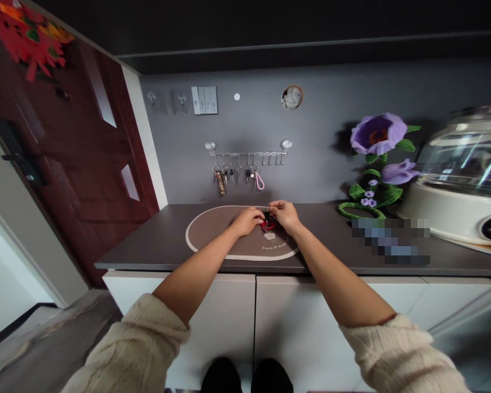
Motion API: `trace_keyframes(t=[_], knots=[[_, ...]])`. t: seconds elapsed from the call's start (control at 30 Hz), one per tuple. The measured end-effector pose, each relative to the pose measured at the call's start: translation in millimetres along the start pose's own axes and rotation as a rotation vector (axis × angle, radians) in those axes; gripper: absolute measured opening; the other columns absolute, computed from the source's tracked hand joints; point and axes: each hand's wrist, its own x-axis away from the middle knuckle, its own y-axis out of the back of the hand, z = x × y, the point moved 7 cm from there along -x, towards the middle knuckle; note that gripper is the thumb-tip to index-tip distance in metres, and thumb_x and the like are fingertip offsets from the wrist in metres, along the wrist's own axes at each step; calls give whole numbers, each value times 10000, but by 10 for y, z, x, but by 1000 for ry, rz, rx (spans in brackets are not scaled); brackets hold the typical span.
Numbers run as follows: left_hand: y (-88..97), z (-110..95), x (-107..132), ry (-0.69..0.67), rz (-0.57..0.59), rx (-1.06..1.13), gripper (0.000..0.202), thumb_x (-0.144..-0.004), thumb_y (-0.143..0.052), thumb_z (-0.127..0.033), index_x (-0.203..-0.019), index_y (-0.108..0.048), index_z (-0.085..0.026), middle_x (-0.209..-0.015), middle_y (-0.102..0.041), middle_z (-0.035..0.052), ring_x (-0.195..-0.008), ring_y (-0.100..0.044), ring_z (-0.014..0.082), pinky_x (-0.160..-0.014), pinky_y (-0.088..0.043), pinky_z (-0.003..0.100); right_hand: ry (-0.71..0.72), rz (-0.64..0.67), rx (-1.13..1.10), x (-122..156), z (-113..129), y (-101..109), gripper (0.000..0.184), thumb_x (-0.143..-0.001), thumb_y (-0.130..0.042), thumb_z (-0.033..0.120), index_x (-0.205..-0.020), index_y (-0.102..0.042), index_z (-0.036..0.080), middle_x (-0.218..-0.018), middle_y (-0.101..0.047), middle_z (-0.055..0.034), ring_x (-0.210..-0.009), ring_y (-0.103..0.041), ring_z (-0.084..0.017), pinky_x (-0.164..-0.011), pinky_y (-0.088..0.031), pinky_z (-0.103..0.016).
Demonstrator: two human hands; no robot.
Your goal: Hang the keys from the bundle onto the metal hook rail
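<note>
"What's at the middle of it all?"

"A small red-and-black fob (268, 224), lying at 12 o'clock from the person on an oval brown mat (207, 234) with a cream border. It sits toward the mat's upper edge. Its exact shape is hard to tell, since the fingers cover part of it."

"And the hands?"

"The right hand (285, 214) is closed to a pinch on the dark top of the fob. The left hand (247, 221) is curled beside it at the fob's 9 o'clock, but I can't tell whether it's gripping."

"What's around them?"

"The mat lies on a dark grey countertop (147, 240). Beyond it, at 12 o'clock, keys (225, 173) and a pink loop strap (259, 183) hang from a metal key rail (249, 154). A purple artificial flower (378, 134) stands at 1 o'clock, a white appliance (462, 180) at 2 o'clock, and a dark red door (77, 153) at 10 o'clock."
</note>
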Motion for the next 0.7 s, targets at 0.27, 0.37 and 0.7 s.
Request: trace_keyframes(t=[0.27,0.37,0.7], knots=[[4,16,-2,-6,-13,-42,85,-700,-498,-167,-676,-579,-173,-751,-560,29,-761,-478,149,-740,-349,260,-1,-8,29,-11,-2,-7,108,-646,-527,104,-742,-569,128,-626,-592,-13,-509,-510,-72,-544,-415,-208],[18,56,5,22,-18,-46,72,-704,-492,-164,-684,-562,-170,-762,-537,27,-764,-464,144,-738,-346,258,-8,-3,21,8,18,-15,102,-644,-533,105,-737,-570,126,-598,-580,-5,-491,-498,-68,-541,-413,-210],[157,65,48,48,-77,14,101,-733,-424,-144,-676,-506,-153,-724,-514,17,-732,-447,129,-721,-346,252,32,29,40,-1,2,-47,104,-642,-554,131,-744,-577,131,-650,-600,-13,-548,-522,-69,-577,-421,-199]])
